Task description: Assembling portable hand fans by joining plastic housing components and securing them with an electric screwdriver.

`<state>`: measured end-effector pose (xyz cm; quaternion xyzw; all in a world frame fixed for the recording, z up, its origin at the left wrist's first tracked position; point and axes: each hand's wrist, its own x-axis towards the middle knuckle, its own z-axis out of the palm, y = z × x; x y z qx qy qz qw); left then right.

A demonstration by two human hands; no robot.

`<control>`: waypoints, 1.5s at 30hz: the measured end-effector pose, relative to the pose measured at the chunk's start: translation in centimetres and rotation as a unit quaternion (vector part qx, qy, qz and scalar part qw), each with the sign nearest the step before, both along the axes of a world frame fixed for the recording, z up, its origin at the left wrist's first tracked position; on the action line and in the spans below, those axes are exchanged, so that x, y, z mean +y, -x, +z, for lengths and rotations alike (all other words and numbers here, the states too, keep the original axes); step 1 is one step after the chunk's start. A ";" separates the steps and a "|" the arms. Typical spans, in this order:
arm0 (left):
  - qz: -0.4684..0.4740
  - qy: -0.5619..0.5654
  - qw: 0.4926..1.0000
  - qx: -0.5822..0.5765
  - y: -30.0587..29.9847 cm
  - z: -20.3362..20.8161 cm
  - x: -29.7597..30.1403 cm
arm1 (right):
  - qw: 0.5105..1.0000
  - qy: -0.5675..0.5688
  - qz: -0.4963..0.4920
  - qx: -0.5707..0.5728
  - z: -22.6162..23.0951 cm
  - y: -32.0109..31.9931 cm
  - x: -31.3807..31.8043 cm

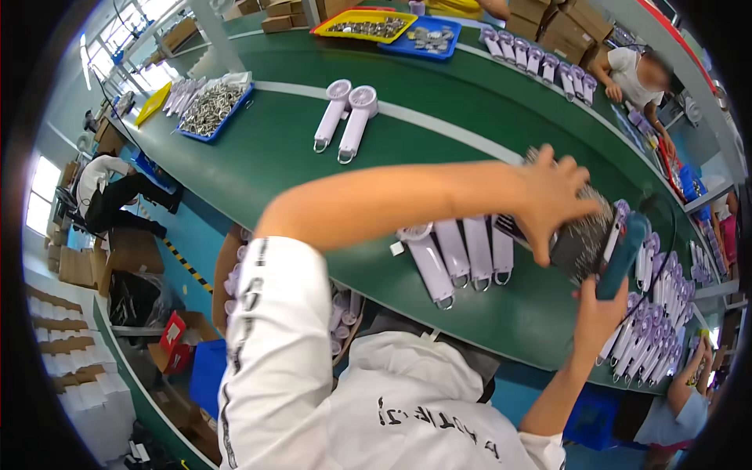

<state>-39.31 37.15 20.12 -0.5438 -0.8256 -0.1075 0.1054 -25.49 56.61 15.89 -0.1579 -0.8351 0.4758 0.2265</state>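
A: What do the hands hold, and where?

B: The left hand [548, 200] lies spread, fingers splayed, on top of a dark tray of small screws [583, 235], which sits at the right end of the green tabletop [274, 157]. The right hand [599, 309] has its grip pressed together around a teal electric screwdriver [623, 254], held upright just beside the tray.

A: What lies next to the tray?

B: Four lilac handheld fans [458, 254] lie side by side on the tabletop, touching the tray's left side, with ring loops at their near ends. Right of the screwdriver is a crowded batch of the same fans [650, 329]; their number cannot be counted.

A: And farther out?

B: Two more fans [346, 117] lie as a pair near the middle of the tabletop, well apart from the hands. At the far edge, a yellow tray [325, 30] holds small metal parts, and a blue tray [392, 45] just beside it holds grey parts. To the far left, a second blue tray [235, 110] is heaped with metal pieces, near a flat yellow tray [153, 103]. A row of about eight fans [536, 59] stands along the far right edge, by a seated person in a white shirt [630, 70].
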 end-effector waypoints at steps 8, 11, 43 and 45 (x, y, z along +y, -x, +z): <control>0.176 0.026 0.984 -0.028 -9.1 -0.5 -21.2 | 0.971 -0.096 0.218 -0.009 0.2 -0.9 -17.6; 0.217 0.047 0.972 -0.080 -11.8 -2.8 -26.7 | 0.955 -0.078 0.285 0.021 -3.8 -2.0 -22.7; 0.320 0.074 0.927 -0.184 -10.6 -11.2 -25.4 | 0.921 0.333 0.201 -0.012 -7.8 -1.6 -7.7; 0.321 0.091 0.927 -0.169 -10.4 -11.0 -25.0 | 0.917 0.338 0.210 -0.008 -8.2 -1.8 -7.9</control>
